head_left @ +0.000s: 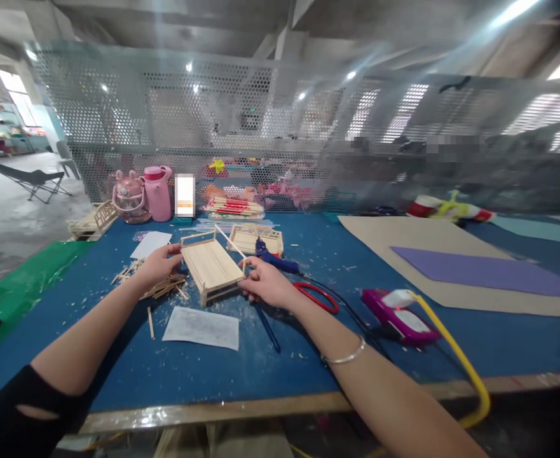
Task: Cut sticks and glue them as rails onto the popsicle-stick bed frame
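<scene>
A small wooden stick tray point(213, 264) with low railings is held tilted above the blue table. My left hand point(161, 266) grips its left edge with bent fingers. At its right corner, my right hand point(265, 281) pinches the frame near a thin stick that slants up across the right side. Behind it lies a second stick frame point(255, 240), next to a blue glue gun point(278, 261). Loose sticks point(163, 287) are piled by my left hand, and a white paper sheet point(202, 328) lies in front of the tray.
The blue table point(165, 378) also bears a purple power strip point(400, 317) with a yellow cable point(461, 356), a red ring point(316, 298) and purple sheet point(484, 272). Pink bottles point(157, 196) and a lit phone point(185, 194) stand before the perforated screen point(203, 114).
</scene>
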`<state>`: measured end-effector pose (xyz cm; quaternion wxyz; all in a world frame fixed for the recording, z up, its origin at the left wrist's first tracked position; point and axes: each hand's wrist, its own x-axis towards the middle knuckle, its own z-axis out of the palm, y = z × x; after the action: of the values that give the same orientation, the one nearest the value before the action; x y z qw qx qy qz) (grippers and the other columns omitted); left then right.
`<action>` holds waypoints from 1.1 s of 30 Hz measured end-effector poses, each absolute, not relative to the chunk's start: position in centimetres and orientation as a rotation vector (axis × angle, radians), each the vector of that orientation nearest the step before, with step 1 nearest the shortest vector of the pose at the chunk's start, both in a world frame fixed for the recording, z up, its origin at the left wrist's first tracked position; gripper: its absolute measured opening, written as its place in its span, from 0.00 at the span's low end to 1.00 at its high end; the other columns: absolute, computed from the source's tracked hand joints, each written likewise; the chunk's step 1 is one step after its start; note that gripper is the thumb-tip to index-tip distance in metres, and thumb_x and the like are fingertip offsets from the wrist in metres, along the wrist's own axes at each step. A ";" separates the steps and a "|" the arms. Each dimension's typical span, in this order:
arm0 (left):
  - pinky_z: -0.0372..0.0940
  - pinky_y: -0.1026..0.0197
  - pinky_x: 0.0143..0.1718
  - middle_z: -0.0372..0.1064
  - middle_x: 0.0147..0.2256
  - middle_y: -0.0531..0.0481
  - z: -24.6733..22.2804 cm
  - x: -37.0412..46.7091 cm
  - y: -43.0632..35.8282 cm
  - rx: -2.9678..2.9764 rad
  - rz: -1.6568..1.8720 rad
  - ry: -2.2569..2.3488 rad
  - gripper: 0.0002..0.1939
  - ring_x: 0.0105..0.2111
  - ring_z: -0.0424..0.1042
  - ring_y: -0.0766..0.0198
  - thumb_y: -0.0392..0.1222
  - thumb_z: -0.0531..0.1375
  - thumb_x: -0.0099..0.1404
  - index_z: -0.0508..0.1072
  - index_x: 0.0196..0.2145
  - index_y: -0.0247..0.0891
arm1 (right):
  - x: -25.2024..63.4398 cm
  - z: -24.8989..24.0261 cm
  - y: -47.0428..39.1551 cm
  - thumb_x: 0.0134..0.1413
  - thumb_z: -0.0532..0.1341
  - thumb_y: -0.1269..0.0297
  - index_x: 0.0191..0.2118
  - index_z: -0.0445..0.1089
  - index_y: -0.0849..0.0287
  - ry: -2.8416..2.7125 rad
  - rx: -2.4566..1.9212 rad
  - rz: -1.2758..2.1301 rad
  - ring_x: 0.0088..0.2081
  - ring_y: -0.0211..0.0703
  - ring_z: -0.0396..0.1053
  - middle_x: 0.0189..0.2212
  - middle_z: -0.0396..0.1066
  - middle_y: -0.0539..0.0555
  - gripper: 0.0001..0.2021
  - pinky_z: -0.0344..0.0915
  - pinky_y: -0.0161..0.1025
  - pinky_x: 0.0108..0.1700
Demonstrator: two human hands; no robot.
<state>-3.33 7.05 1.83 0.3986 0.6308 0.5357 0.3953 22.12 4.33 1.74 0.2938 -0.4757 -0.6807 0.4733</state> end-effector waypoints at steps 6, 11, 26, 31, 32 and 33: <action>0.58 0.64 0.26 0.70 0.35 0.47 1.5 -5.0 7.4 1.670 1.064 1.439 0.22 0.26 0.64 0.66 0.51 0.61 0.49 0.71 0.39 0.34 | 21.9 0.9 5.1 0.48 0.57 0.71 0.36 0.58 0.59 -1.733 -1.201 1.222 0.17 0.33 0.64 0.16 0.63 0.42 0.08 0.59 0.29 0.19; 0.59 0.64 0.28 0.67 0.27 0.52 2.4 -5.8 4.8 1.670 1.110 1.499 0.21 0.27 0.64 0.64 0.56 0.62 0.47 0.68 0.32 0.35 | 21.8 0.4 5.9 0.47 0.57 0.71 0.37 0.58 0.59 -1.689 -1.164 1.213 0.19 0.32 0.64 0.16 0.60 0.41 0.10 0.61 0.31 0.23; 0.52 0.67 0.21 0.57 0.19 0.61 2.5 -5.1 -1.1 1.737 1.006 1.442 0.18 0.19 0.59 0.70 0.49 0.63 0.48 0.58 0.25 0.40 | 21.5 0.8 5.5 0.43 0.55 0.76 0.44 0.61 0.61 -1.688 -1.074 1.257 0.23 0.33 0.64 0.24 0.68 0.46 0.18 0.59 0.32 0.28; 0.55 0.65 0.24 0.61 0.20 0.58 2.2 -5.3 -1.0 1.820 0.912 1.595 0.15 0.22 0.63 0.66 0.47 0.62 0.48 0.59 0.25 0.39 | 21.0 0.5 5.7 0.41 0.54 0.79 0.47 0.60 0.60 -1.674 -0.962 1.330 0.32 0.35 0.69 0.33 0.71 0.51 0.23 0.64 0.34 0.37; 0.55 0.65 0.24 0.61 0.20 0.58 2.1 -5.3 -0.9 1.835 0.886 1.611 0.15 0.23 0.63 0.65 0.48 0.62 0.48 0.59 0.25 0.40 | 20.8 0.4 5.8 0.41 0.54 0.80 0.48 0.58 0.59 -1.658 -0.955 1.348 0.34 0.36 0.70 0.35 0.71 0.51 0.25 0.64 0.35 0.39; 0.55 0.65 0.24 0.61 0.21 0.58 2.0 -5.4 -0.8 1.851 0.869 1.630 0.15 0.23 0.63 0.65 0.48 0.62 0.49 0.59 0.25 0.40 | 20.6 0.3 5.9 0.40 0.54 0.80 0.50 0.57 0.59 -1.636 -0.961 1.362 0.35 0.36 0.70 0.37 0.71 0.52 0.27 0.64 0.35 0.40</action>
<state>-5.40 -0.83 2.03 0.2601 0.6836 0.6018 0.3208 20.62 5.87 0.31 0.3921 -0.3786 -0.6443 0.5364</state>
